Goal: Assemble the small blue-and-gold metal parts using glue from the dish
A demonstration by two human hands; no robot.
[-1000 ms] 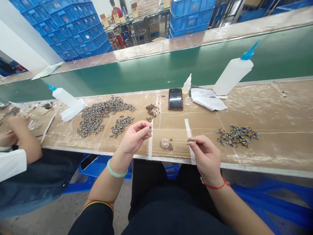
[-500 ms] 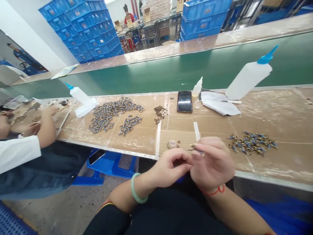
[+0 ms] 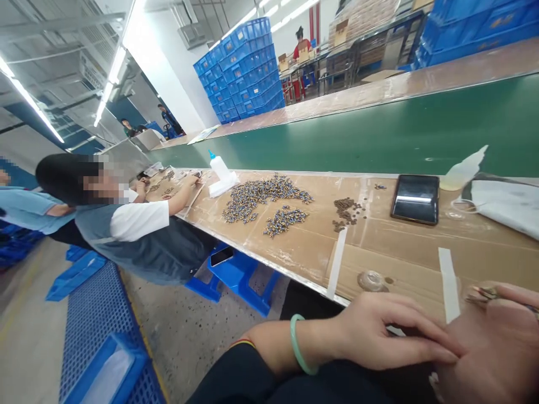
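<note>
Brass-coloured small part point(image 3: 484, 293) pinched in right hand point(image 3: 492, 348) fingers; left hand point(image 3: 379, 332) lies flat, fingers extended together.

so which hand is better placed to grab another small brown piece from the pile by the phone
Probably left: the left hand is free and nearer the pile; the right hand already pinches a small metal piece.

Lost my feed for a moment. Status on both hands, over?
Left hand empty, fingers resting on right hand. Right pinches a small metal part at bench edge. Glue dish close ahead; nothing blocking.
</note>
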